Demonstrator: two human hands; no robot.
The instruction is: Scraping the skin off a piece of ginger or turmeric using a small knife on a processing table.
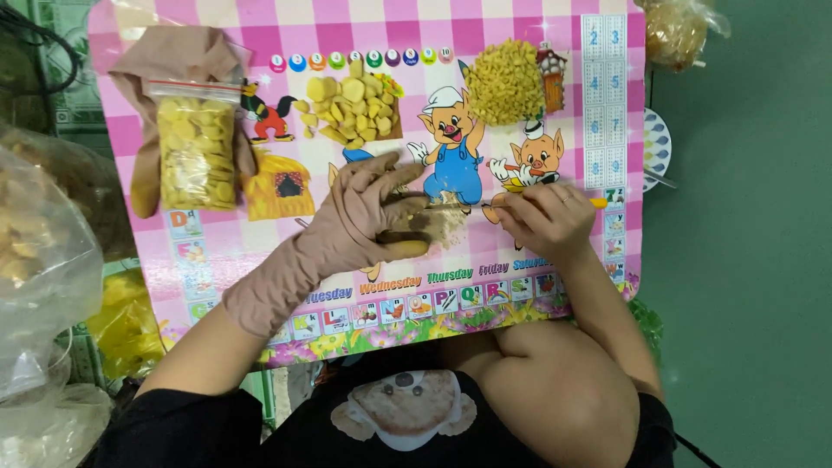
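While we look down from the head camera, our left hand (368,208), sheathed in a long tan glove, curls its fingers over a small brownish piece (406,236) and pins it to the pink cartoon mat (520,17). Our bare right hand (546,221) is closed around a thin tool with a yellow handle (598,203), and the two hands sit close together but do not touch. The tool's long axis runs roughly level across the mat, its handle end poking out past the right hand's far side and its narrow working end pointing toward the gloved hand; the tip meets the pinned piece just beside the gloved fingertips, though we cannot tell whether it cuts or only rests there. A scatter of pale crumbs (446,227) lies between the two hands. Beyond the gloved hand we see a heap of pale yellow chunks (351,108); beyond the right hand, a mound of small yellow bits (505,81). Farther off on the left hand's outer side, a clear zip bag of yellow slices (197,152) lies on a second tan glove (178,54). The left hand is on the piece, the right one on the tool.
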